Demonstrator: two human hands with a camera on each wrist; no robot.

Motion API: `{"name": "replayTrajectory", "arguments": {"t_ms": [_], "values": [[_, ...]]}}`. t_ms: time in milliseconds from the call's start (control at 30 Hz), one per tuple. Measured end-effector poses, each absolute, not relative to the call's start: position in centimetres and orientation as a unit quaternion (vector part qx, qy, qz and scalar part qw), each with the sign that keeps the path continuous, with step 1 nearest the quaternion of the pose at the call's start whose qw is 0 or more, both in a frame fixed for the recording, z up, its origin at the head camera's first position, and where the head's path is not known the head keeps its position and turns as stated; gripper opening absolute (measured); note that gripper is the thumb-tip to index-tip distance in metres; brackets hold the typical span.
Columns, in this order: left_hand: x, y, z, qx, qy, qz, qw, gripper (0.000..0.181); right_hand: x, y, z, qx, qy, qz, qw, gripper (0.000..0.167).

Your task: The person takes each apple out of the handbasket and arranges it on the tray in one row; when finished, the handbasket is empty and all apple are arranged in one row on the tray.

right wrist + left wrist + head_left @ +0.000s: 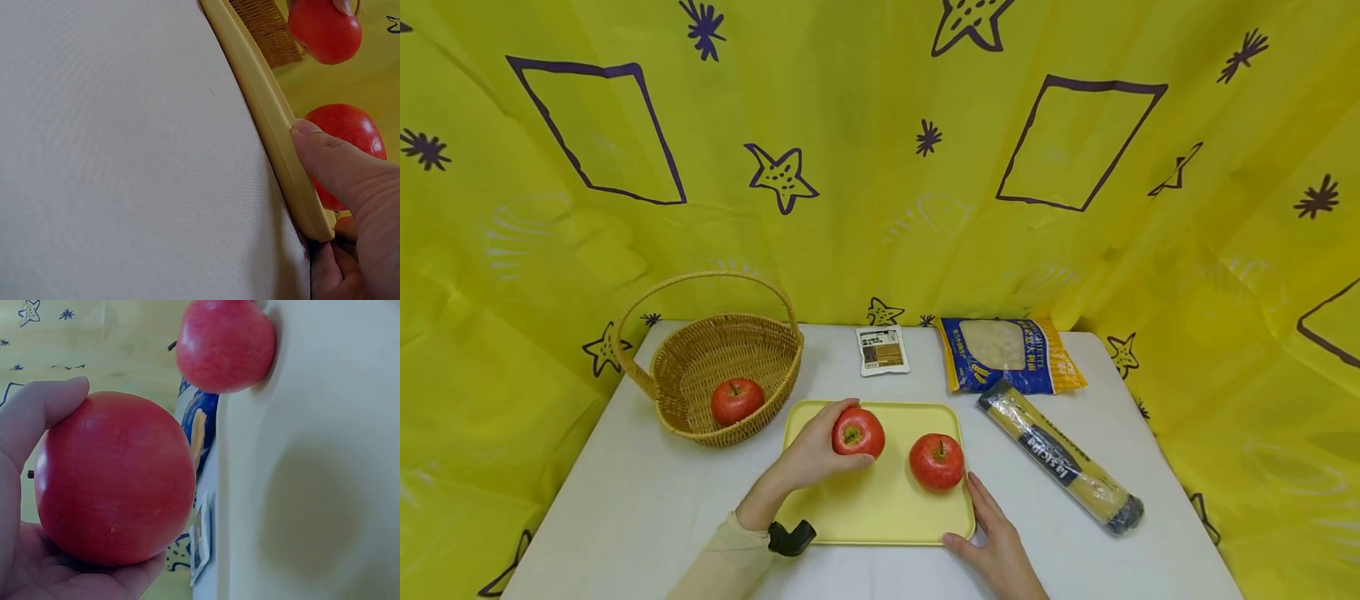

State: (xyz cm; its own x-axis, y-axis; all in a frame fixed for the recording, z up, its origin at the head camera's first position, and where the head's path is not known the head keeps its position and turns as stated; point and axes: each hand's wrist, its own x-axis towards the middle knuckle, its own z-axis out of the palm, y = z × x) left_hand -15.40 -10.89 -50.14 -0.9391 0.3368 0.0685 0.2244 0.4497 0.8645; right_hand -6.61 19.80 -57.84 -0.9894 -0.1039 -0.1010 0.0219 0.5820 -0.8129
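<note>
My left grip [812, 448] — curled round apple [859, 433]; right grip [994, 527] — pinching tray [880, 515] corner, near right. Slack hold could drop apple.

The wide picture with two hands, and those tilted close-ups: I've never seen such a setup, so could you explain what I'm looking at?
There's no robot here, just a person working bare-handed. The wide picture comes from a camera on the person's head; the close-ups, from one on each wrist. The left hand grips an apple above the yellow tray, where a second apple sits. The right hand holds the tray's near right corner. On the white table, a wicker basket with a third apple stands left; beyond the tray lie a small packet and a blue pasta bag; to the right, a spaghetti pack.
</note>
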Motion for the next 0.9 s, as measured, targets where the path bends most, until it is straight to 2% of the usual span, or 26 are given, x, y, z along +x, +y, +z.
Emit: {"name": "replayTrajectory", "arguments": {"t_ms": [400, 900], "values": [[-14.8, -9.2, -52.3, 0.184, 0.840, 0.501, 0.092, 0.087, -6.7, 19.7, -57.6, -0.017, 0.885, -0.458, 0.078, 0.100], [-14.3, -8.1, -53.9, 0.165, 0.843, 0.499, 0.115, 0.089, -6.7, 19.6, -57.5, -0.013, 0.889, -0.451, 0.080, 0.099]]}}
